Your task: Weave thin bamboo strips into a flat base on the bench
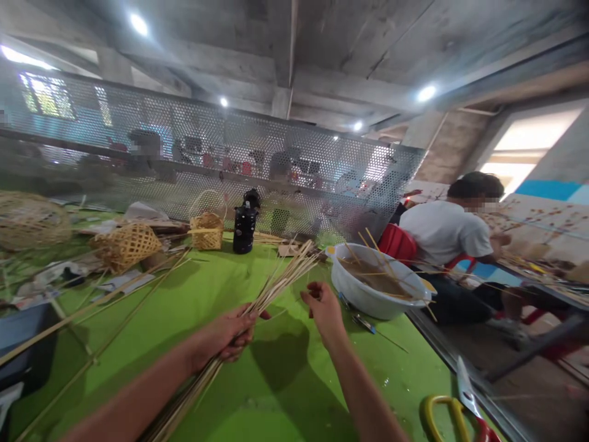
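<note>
Indoors, strips point(289, 273) over green tabletop point(184, 294), perforated screen point(322, 159), concrete ceiling point(230, 49)

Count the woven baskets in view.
3: a large basket at the far left edge, an open-weave basket to its right, and a small basket left of the black bottle. More may be hidden in the clutter.

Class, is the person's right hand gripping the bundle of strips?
No, the left hand grips the bundle of strips, while the right hand is apart from it, near the white basin.
</note>
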Demonstrator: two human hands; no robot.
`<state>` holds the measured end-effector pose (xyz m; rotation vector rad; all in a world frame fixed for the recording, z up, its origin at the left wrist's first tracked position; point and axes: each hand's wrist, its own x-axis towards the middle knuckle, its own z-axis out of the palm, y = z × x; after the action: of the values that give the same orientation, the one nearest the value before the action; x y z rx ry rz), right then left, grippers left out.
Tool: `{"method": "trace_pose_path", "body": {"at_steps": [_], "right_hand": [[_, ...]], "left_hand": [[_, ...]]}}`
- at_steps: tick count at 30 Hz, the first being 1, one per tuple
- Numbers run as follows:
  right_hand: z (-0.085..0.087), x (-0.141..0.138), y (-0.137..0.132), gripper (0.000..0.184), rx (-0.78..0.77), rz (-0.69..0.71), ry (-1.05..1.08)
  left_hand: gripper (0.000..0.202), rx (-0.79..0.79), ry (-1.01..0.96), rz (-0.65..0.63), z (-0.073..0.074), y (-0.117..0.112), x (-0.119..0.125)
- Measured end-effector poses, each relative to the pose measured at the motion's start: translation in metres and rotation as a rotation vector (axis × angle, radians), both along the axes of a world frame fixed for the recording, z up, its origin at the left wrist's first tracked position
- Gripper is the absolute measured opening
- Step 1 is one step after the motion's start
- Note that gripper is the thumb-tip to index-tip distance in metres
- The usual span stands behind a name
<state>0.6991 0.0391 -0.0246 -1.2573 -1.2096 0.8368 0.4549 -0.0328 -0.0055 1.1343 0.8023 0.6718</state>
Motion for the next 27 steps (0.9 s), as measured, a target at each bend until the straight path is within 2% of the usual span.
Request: {"method": "trace_pose_path", "body": {"at_steps": [4, 6, 12, 16, 20, 23, 25, 27], "right_hand": [[0.007, 0.001, -0.002, 0.033, -0.040, 0.097, 0.022], [0.009, 0.004, -0.002, 0.032, -0.032, 0.086, 0.010], [0.010, 0.019, 0.004, 0.034, 0.016, -0.017, -0.066], [0.014, 0.028, 0.003, 0.031, 0.051, -0.091, -0.194], [0.029, 0.043, -0.003, 0.028, 0.094, -0.190, -0.338], [0.047, 0.065, -0.012, 0.027, 0.208, -0.359, -0.429], [0.062, 0.086, -0.021, 0.026, 0.378, -0.519, -0.266], [0.075, 0.106, -0.029, 0.023, 0.574, -0.611, 0.192]], "left_hand": [[0.044, 0.015, 0.000, 0.022, -0.001, 0.004, -0.003], [0.043, 0.037, -0.015, 0.064, -0.001, 0.008, -0.006], [0.035, 0.106, -0.066, 0.278, -0.007, 0.025, -0.025], [0.035, 0.119, -0.084, 0.357, -0.008, 0.029, -0.030], [0.037, 0.124, -0.083, 0.360, -0.005, 0.029, -0.030], [0.038, 0.123, -0.073, 0.343, -0.006, 0.032, -0.032], [0.040, 0.114, -0.065, 0.316, -0.009, 0.034, -0.034], [0.041, 0.105, -0.061, 0.277, -0.010, 0.034, -0.035]]}}
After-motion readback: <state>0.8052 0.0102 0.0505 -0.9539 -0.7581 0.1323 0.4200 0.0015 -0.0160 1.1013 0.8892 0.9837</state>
